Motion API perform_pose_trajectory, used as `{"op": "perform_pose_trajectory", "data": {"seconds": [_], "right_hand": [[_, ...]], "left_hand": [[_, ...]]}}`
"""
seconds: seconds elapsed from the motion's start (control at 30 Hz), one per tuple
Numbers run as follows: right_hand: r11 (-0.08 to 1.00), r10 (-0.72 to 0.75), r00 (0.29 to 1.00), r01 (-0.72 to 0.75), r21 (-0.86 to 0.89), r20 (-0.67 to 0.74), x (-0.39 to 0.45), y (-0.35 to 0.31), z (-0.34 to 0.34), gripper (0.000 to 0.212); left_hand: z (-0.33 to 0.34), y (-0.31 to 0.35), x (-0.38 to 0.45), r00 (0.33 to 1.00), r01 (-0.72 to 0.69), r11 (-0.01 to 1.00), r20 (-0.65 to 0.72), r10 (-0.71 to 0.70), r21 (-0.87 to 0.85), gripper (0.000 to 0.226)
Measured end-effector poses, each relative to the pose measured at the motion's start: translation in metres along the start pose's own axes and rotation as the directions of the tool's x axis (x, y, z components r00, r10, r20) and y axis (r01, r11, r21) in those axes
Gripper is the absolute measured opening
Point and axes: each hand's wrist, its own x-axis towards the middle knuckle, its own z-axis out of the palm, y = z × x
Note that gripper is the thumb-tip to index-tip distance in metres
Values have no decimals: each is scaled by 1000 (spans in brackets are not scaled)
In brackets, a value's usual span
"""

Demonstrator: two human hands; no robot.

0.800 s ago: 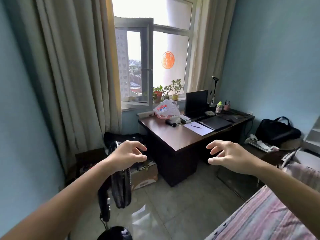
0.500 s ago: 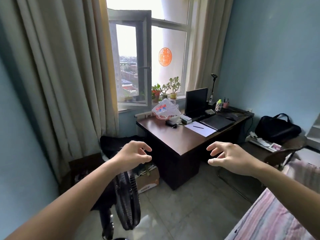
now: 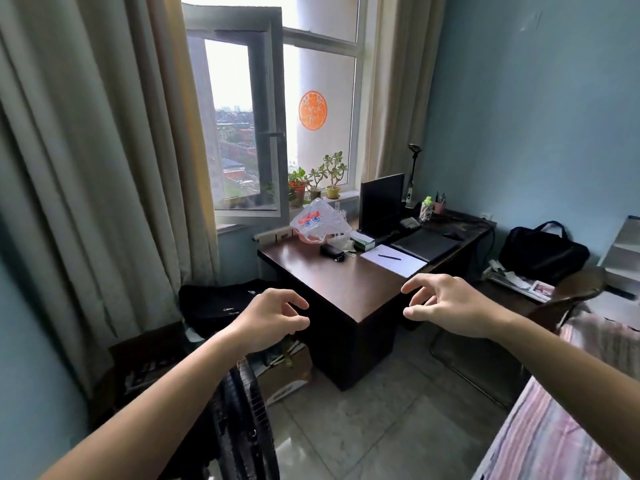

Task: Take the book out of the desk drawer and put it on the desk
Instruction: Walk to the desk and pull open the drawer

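1. Change since the earlier frames: the worktop (image 3: 349,289) sits larger and nearer in my view, the standing fan (image 3: 242,420) at lower left has slid further under my left forearm, and both my hands have kept their raised, half-curled pose.
2. Left hand (image 3: 270,320): held in the air over the floor, left of the worktop's near corner; fingers (image 3: 294,301) apart and loosely curled, holding nothing.
3. Right hand (image 3: 450,306): held in the air before the worktop's near right edge; fingers (image 3: 415,284) spread and bent, holding nothing.
4. Book, the task's item: not visible; no drawer front can be made out on the dark side of the desk that faces me.
5. On the worktop, far end: crumpled plastic bag (image 3: 320,221), small black case (image 3: 331,251), green-edged box (image 3: 362,240), black monitor (image 3: 381,200).
6. On the worktop, right half: white notepad (image 3: 393,260) with a pen (image 3: 389,257) lying on it, closed black laptop (image 3: 424,244) just beside the pad.
7. Windowsill: three potted plants (image 3: 318,178), beside the open window sash (image 3: 247,109).
8. Right of the worktop: black bag (image 3: 543,252) on a low surface; striped bed (image 3: 561,427) at lower right.
9. Left of the worktop, on the floor: cardboard box (image 3: 287,375).
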Motion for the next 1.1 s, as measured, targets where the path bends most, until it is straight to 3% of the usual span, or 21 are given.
{"op": "perform_pose_trajectory", "data": {"seconds": [0.33, 0.7, 1.1], "right_hand": [[999, -33, 999, 33, -19, 40, 128, 64, -11, 34], [995, -97, 982, 100, -12, 162, 345, 165, -60, 36], [994, -107, 978, 108, 1, 182, 462, 211, -80, 40]], "left_hand": [[35, 7, 125, 1000, 15, 998, -15, -14, 66, 34], [72, 19, 333, 982, 185, 978, -66, -179, 92, 36], [102, 12, 462, 960, 276, 958, -63, -272, 79, 40]]}}
